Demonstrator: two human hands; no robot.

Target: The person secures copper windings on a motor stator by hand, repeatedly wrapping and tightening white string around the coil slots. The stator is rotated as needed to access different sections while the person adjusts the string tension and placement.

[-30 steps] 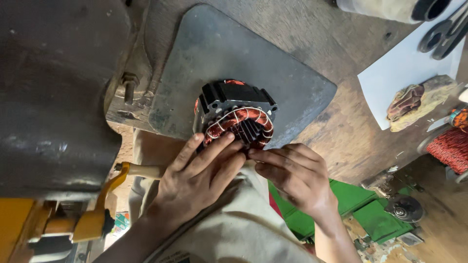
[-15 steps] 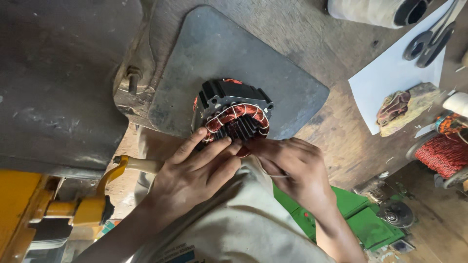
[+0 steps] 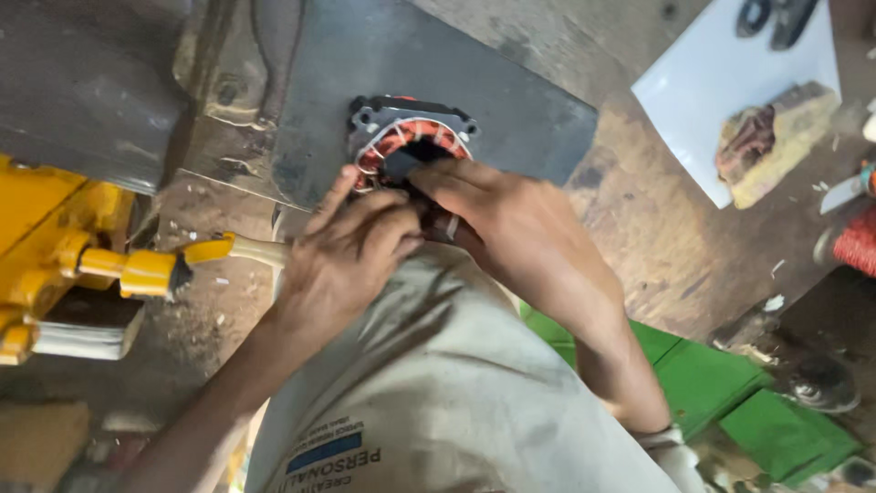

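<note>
At the far left stands a yellow machine part point(image 3: 46, 246) with a yellow handle point(image 3: 151, 271) that points toward the middle; above it lies a dark grey metal block point(image 3: 82, 82); next comes the left hand point(image 3: 351, 251), which rests at the near edge of the motor stator point(image 3: 411, 146); its fingers point(image 3: 392, 228) are bent and held close together, the thumb is stretched up and touches the copper winding on the left side of the stator, and I cannot tell if something thin is pinched between the fingers; the stator itself is a round piece with a black frame and red-orange copper coils, and it sits on a dark grey metal plate point(image 3: 511, 100) upon the worn wooden workbench point(image 3: 657, 237); the right hand point(image 3: 511, 219) lies just beside the left one, touching it; its fingers are pressed together and reach into the middle opening of the stator, so the fingertips are partly hidden; below both hands is the person's beige garment point(image 3: 456, 393), which carries a small blue rectangle label with dark print near the lower edge; right of it is a green box point(image 3: 730, 393); at the upper right lies a white sheet point(image 3: 721, 73), and on it a brownish block with a tangle of copper wire point(image 3: 771, 137); at the right edge a red spool point(image 3: 858, 242) is partly in view.
</note>
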